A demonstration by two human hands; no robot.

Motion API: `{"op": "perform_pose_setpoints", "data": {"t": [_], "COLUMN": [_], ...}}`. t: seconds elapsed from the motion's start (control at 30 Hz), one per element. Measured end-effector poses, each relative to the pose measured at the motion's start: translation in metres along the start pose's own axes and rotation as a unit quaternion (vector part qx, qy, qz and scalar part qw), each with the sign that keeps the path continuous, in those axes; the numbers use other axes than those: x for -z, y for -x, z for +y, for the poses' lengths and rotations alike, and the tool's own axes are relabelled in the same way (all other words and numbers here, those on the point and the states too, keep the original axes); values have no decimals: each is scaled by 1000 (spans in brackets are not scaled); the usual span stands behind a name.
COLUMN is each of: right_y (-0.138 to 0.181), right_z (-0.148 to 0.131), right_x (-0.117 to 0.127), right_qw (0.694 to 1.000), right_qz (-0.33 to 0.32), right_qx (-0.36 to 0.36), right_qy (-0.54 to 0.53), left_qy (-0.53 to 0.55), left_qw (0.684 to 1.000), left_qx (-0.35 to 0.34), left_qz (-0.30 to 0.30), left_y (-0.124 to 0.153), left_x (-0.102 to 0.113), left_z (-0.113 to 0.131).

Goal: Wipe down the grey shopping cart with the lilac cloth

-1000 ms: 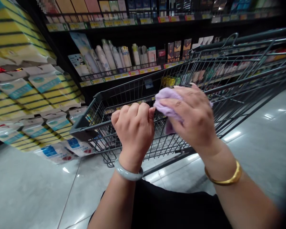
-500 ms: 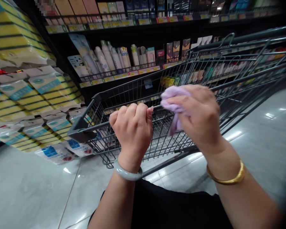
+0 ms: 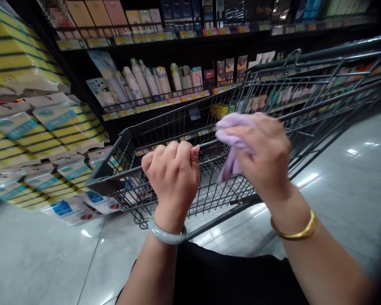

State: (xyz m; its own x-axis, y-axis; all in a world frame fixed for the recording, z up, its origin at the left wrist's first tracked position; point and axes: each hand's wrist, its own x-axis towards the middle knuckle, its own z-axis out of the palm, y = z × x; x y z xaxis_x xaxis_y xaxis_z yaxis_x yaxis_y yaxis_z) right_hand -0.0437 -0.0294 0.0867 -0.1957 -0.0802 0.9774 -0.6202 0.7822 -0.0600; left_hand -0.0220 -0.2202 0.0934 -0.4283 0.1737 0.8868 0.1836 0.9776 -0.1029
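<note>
The left hand (image 3: pixel 171 173) is curled into a tight fist around the top rail of a dark wire shopping cart (image 3: pixel 184 120), knuckles up, with a pale green bangle (image 3: pixel 167 235) on its wrist. Just beside it on the same rail, the right hand (image 3: pixel 263 156) is closed on a purple cloth (image 3: pixel 230 127). The cloth is bunched under the fingers at the rail, and a loose end hangs below the hand, inside the basket. A gold bangle (image 3: pixel 294 233) sits on the right wrist. Beyond both hands, past the cart's far wall, a dark store shelf (image 3: pixel 165 103) carries upright bottles and small boxes above yellow price tags. Off to the side of the left hand, yellow-striped packages (image 3: pixel 51 123) are stacked high. A glossy grey tiled floor (image 3: pixel 352 190) lies under the cart.
</note>
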Motion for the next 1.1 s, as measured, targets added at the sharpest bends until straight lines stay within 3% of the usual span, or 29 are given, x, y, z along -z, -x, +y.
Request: {"op": "perform_pose_setpoints", "data": {"t": [0.1,0.17,0.3,0.4,0.53,0.63,0.77,0.87,1.0,1.1], "right_y": [-3,-3,2,4,2,-1,0,0,-5,-8], "right_z": [25,23,-6,-8,16,13,-20,-27,-8,-15], "right_x": [11,12,-1,-6,2,2,-14,-20,-18,-23], "right_qw": [995,992,1000,1000,999,996,999,999,996,991], "right_qz": [82,101,23,-13,26,53,27,9,56,76], "right_qx": [-63,-77,-18,21,-29,-68,-12,19,-59,-97], "right_qy": [2,-1,0,9,19,14,-15,-29,-41,-46], "left_qy": [-2,3,5,5,12,10,16,53,74,69], "left_qw": [1000,1000,1000,1000,1000,1000,1000,998,996,995], "left_qx": [2,4,6,4,0,4,-11,-16,31,35], "left_qz": [1,7,21,19,13,10,7,-22,-49,-67], "left_y": [0,0,0,-1,-1,-1,0,2,4,4], "left_x": [0,-1,-4,-4,-3,-2,1,8,19,24], "left_z": [0,1,2,2,2,3,4,-2,-20,-32]}}
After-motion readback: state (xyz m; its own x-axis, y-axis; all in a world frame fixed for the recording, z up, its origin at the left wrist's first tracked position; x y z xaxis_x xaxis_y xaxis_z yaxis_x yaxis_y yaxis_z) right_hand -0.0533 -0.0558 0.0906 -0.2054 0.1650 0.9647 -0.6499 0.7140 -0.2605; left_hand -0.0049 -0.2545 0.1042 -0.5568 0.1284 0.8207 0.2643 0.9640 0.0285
